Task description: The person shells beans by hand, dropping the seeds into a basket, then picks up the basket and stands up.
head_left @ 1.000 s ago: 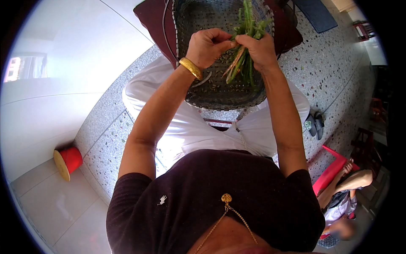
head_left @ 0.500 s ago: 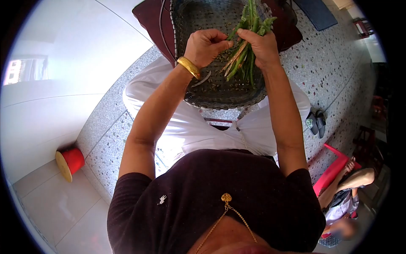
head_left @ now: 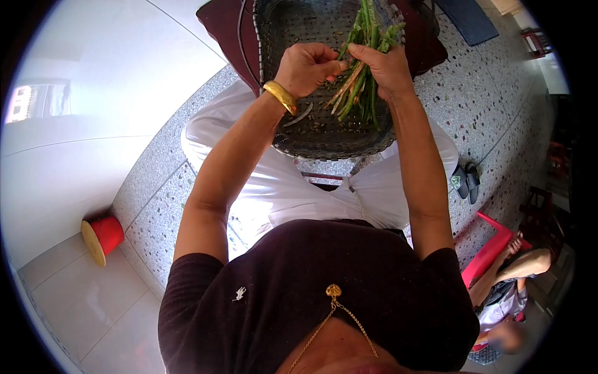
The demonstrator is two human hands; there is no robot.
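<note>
- bunch of green stalks (head_left: 369, 81), leafy at the far end and with some browned stems, is held in the right hand (head_left: 391, 68), thumb laid across it.
- left hand (head_left: 306, 70) is just beside the bunch, thumb and fingertips drawn narrow; i cannot tell whether they hold a stalk.
- step in hand, as i judge it: picking through the bunch by fingertip. the next move calls for a steady right thumb and a fine left pinch.
- below the grip: woven basket (head_left: 330, 151), with small loose bits scattered inside and a thin curved strip (head_left: 299, 116) near the left wrist.
- nearer the body: white trousers (head_left: 249, 168).
- well right of the grip: dark slippers (head_left: 466, 182) on the speckled floor.
</note>
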